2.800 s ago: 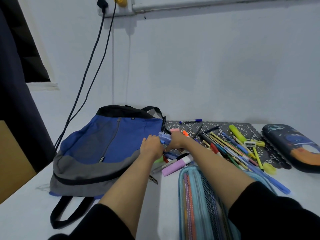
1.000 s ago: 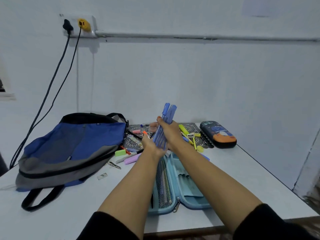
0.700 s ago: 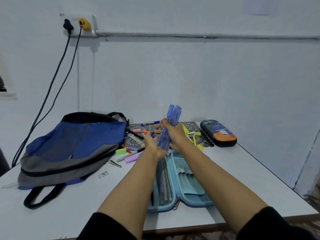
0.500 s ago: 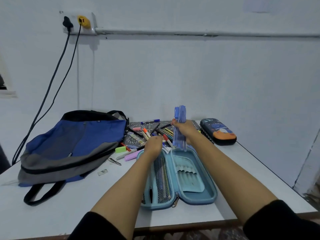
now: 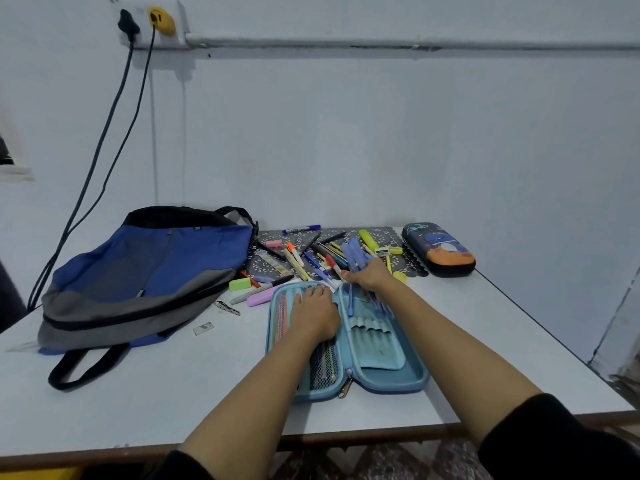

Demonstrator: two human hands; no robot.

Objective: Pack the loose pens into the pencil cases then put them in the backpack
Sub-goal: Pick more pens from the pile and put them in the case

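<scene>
**Blue pens going into the open case**

I see both hands out in front of me. The left hand [image 5: 313, 315] lies flat, with straight fingers, on the left half of the light blue pencil case [image 5: 391, 379]. That half has a net pocket with a few pens behind it. The right hand [image 5: 369, 277] has its fingers curled round a bunch of blue pens [image 5: 355, 252]. The top ends of the bunch point up and away from me. The bottom ends reach down into the right half of the case, just above its row of pen loops.

The case is wide open like a book and sits on the white surface [image 5: 138, 393], near the front edge. Its zip pull hangs at the near end, between the two halves.

Just behind the case is a dark mat [image 5: 263, 263] with a pattern on it. Lots of loose pens [image 5: 313, 263] lie across it, pointing every which way. A yellow highlighter [image 5: 369, 239] is among them. A green eraser [image 5: 239, 284] and a purple highlighter [image 5: 258, 299] lie just left of the case.

The blue and grey backpack [image 5: 149, 271] lies flat on the left side of the surface. Its black strap curls toward me.

A dark pencil case [image 5: 440, 249] with a space picture sits zipped up at the back right, beside the mat.
</scene>
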